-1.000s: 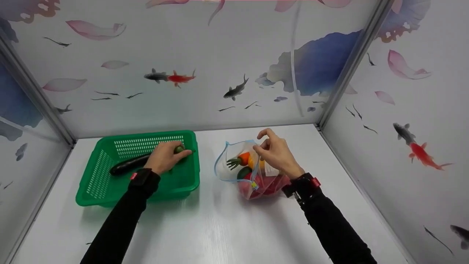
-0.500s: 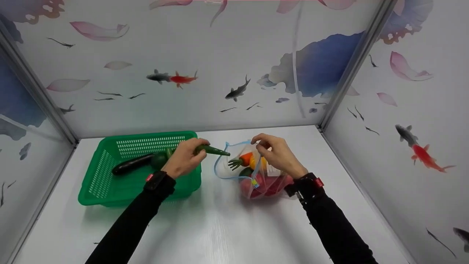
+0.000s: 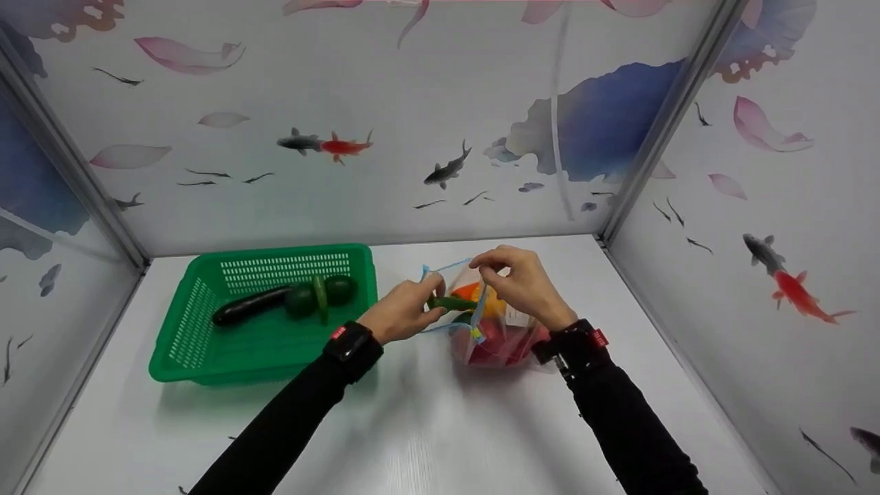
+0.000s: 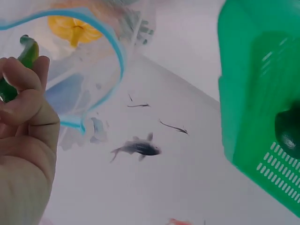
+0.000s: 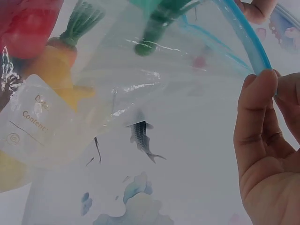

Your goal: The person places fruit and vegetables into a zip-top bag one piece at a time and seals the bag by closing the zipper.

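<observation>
My left hand (image 3: 405, 306) pinches a long green chili pepper (image 3: 454, 302), whose far end reaches into the mouth of a clear zip bag (image 3: 498, 350). In the left wrist view a curved tip of the chili pepper (image 4: 29, 50) shows past the fingers. Thumb and fingers of my right hand (image 3: 519, 282) pinch the bag's blue rim (image 5: 255, 51), holding the mouth open. Inside the bag lie a carrot (image 5: 63, 49) with green leaves, a yellow pumpkin (image 4: 75, 29) and red produce (image 5: 30, 30). A white label (image 5: 35, 115) is on its side.
Left of the bag stands a green basket (image 3: 258, 361). It holds an eggplant (image 3: 251, 306), dark green round vegetables (image 3: 300, 300) and a slim green piece (image 3: 320, 299). Printed walls (image 3: 440, 82) enclose the white table (image 3: 412, 426) at the back and sides.
My left hand has lifted the chili pepper out of the basket and carried it right, into the bag's mouth. The right hand has stayed nearly still at the rim.
</observation>
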Demonstrator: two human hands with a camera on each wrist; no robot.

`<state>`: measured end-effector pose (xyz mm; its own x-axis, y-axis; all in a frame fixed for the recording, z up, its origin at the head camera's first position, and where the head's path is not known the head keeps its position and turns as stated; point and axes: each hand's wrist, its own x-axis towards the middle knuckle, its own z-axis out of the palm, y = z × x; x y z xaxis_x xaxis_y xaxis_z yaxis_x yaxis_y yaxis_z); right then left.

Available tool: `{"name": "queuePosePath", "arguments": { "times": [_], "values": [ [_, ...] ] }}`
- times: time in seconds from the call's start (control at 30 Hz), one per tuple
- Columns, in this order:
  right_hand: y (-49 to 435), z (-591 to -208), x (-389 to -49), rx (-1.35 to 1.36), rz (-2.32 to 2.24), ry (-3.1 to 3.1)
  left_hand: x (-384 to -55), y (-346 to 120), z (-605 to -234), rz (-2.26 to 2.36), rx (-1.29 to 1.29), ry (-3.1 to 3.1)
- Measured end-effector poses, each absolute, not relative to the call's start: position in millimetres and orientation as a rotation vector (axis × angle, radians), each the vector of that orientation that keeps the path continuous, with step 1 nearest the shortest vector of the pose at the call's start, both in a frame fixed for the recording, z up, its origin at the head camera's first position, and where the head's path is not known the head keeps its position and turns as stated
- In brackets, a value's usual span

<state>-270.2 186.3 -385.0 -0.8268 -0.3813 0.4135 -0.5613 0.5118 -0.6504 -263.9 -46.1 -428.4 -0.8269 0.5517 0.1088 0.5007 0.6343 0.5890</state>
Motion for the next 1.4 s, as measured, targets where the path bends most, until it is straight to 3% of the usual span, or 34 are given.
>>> {"name": "queuePosePath", "arguments": {
  "times": [0.53,1.0,1.4],
  "values": [
    [187,-386,-269,0.815,1.252,-2.471,-281,8,-436,0.883,1.005,2.698],
    [187,-387,-269,0.813,1.226,-2.475,-283,11,-442,0.728,0.928,2.519],
    [190,-387,-267,0.766,1.211,-2.451,-284,1,-445,0.917,0.962,2.581]
  ]
}}
